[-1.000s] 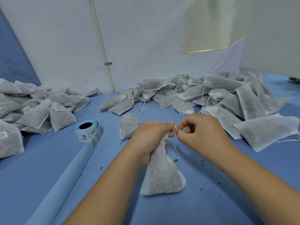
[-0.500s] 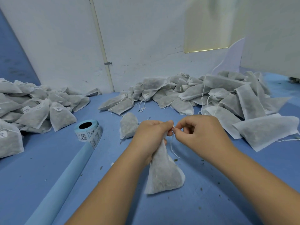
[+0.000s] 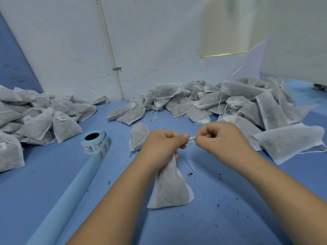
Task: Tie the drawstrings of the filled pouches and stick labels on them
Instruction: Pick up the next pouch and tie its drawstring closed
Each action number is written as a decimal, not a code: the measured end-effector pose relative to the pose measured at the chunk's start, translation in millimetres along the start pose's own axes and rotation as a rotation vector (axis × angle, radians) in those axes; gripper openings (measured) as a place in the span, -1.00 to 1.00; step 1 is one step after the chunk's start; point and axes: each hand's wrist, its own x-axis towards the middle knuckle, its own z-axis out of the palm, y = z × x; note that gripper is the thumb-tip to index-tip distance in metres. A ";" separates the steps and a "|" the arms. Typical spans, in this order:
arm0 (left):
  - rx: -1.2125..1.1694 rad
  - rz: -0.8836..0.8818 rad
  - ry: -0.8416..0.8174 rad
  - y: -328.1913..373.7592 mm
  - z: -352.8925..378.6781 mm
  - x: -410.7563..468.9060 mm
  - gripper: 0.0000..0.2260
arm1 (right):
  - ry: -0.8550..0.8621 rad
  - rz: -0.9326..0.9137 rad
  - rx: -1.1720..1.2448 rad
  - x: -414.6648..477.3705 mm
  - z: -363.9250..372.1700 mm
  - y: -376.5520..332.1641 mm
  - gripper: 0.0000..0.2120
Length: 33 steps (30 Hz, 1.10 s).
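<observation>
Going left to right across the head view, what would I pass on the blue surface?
First the labelled pouch pile → label roll → lone pouch → left hand gripping the held pouch → right hand pinching its drawstring → flat pouch at far right.

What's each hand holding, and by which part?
The left hand grips the filled pouch by its gathered neck. The right hand pinches the drawstring right beside that neck.

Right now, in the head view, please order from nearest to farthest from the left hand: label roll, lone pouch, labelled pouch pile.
1. The lone pouch, lying just left of the left hand.
2. The label roll, farther to the left.
3. The labelled pouch pile, at the far left edge.
</observation>
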 end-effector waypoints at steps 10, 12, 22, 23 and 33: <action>0.013 0.093 -0.059 -1.1 -10.3 -0.6 -0.81 | -0.213 0.159 0.735 4.8 -9.8 -2.7 -0.76; 0.009 0.106 -0.070 -1.4 -10.3 -0.6 -0.80 | -0.260 0.149 0.856 3.9 -8.9 -5.4 -0.82; -0.041 0.173 -0.157 -2.2 -7.5 1.1 -0.78 | -0.316 0.202 1.219 0.7 2.2 -10.8 -0.90; -0.039 0.175 -0.157 -2.4 -7.1 1.2 -0.78 | -0.340 0.218 1.254 0.5 2.0 -10.9 -0.91; 0.106 0.243 0.110 -7.2 -15.7 9.3 -0.80 | -0.615 0.473 1.016 5.1 -19.4 -5.4 -0.95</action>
